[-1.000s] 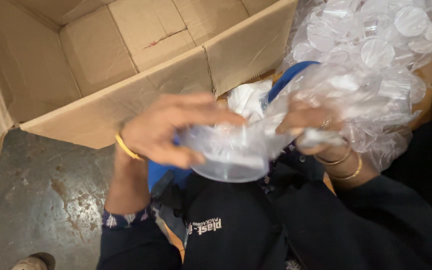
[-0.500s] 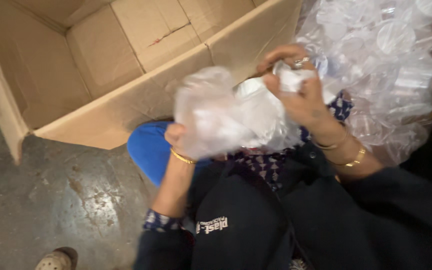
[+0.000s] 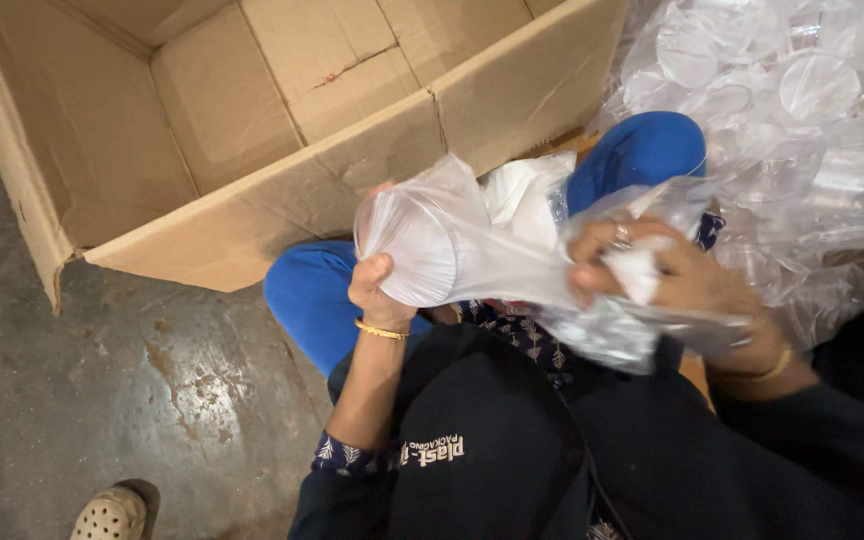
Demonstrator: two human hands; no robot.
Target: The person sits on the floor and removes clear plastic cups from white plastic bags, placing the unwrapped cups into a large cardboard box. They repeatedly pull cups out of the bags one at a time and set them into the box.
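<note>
The left hand point(image 3: 377, 290) grasps the round end of a stack of clear plastic cups point(image 3: 422, 250) wrapped in a thin transparent bag point(image 3: 512, 270). The right hand point(image 3: 662, 280) clenches the loose, crumpled end of this bag. The stack lies between both hands, over the blue knee point(image 3: 642, 150). Far left stands an open cardboard box point(image 3: 252, 130); far right, a heap of clear cups point(image 3: 792, 110).

Bagged cups point(image 3: 422, 245), perhaps stacked, blurred

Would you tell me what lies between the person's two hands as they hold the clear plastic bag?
In the head view, a stretched length of the clear plastic bag spans from left hand to right hand; both grip it.
</note>
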